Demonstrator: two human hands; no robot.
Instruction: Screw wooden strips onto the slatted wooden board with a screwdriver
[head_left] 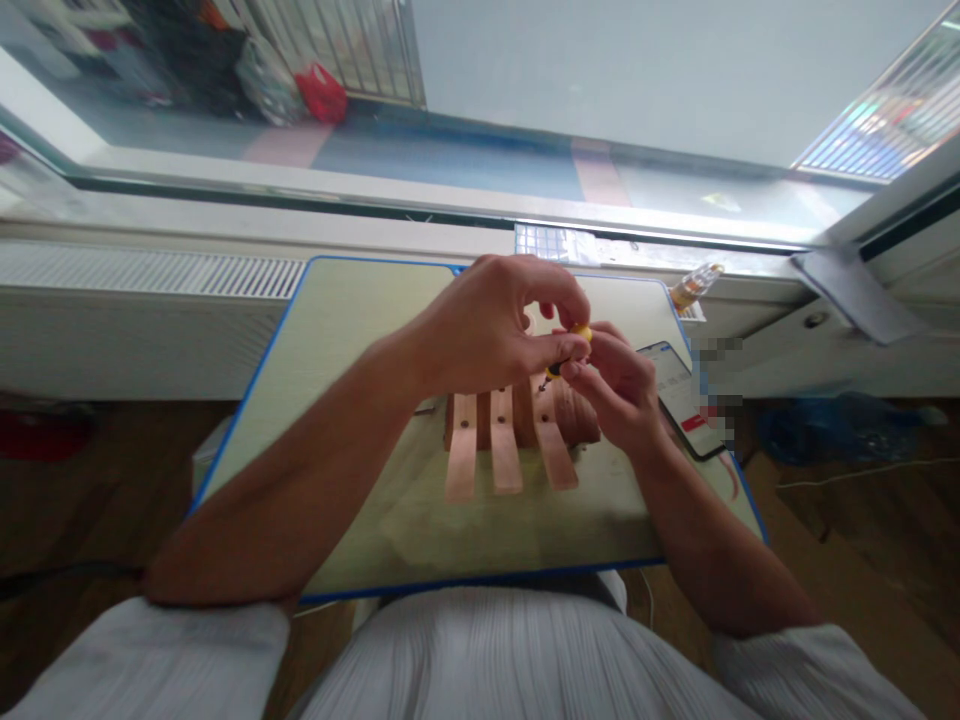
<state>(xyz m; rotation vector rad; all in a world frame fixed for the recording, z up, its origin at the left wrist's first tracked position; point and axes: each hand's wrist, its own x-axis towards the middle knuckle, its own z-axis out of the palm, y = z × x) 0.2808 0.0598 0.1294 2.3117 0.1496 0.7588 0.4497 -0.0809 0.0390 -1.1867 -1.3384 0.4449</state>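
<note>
Both hands meet above the middle of a pale table with a blue edge [315,330]. My left hand [487,325] is curled, its fingertips pinched on a small yellow-and-black tool [571,345]. My right hand [619,390] is closed around the lower end of the same tool. Below the hands lies a wooden piece with three flat slats [502,450] pointing toward me; small dark screws or holes show on the slats. The tool's tip is hidden by my fingers.
A phone [679,395] with a lit screen lies on the table's right side. A small bottle [694,285] stands at the far right corner near the window sill [300,215]. A radiator grille [150,270] runs left of the table.
</note>
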